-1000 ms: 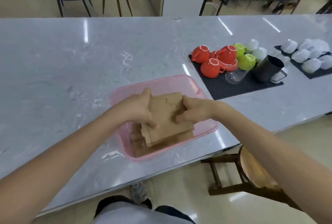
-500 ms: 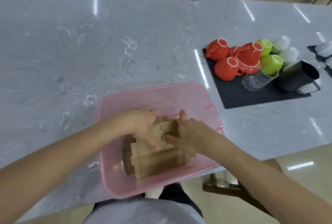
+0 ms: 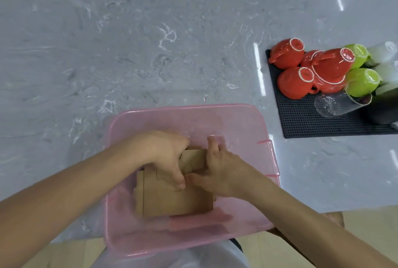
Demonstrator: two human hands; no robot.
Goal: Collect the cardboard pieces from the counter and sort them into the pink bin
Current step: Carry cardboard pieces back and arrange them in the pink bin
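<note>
A translucent pink bin (image 3: 193,112) sits at the near edge of the grey marble counter (image 3: 107,41), partly overhanging it. Inside lies a stack of brown cardboard pieces (image 3: 172,201) with notched, puzzle-like cuts. Both of my hands are down in the bin on top of the stack. My left hand (image 3: 165,155) grips the stack's top from the left, fingers curled over it. My right hand (image 3: 217,168) presses and holds the stack from the right. The hands hide the stack's far part.
A black rubber mat (image 3: 301,121) at the right holds upturned red cups (image 3: 297,82), green cups (image 3: 361,82), a lying glass (image 3: 336,104) and a black jug (image 3: 383,108). The counter's near edge runs just under the bin; my lap is below it.
The stack has gone from above the bin's rim down to the bin's floor, with both hands following it. My view has tilted downward and closer.
</note>
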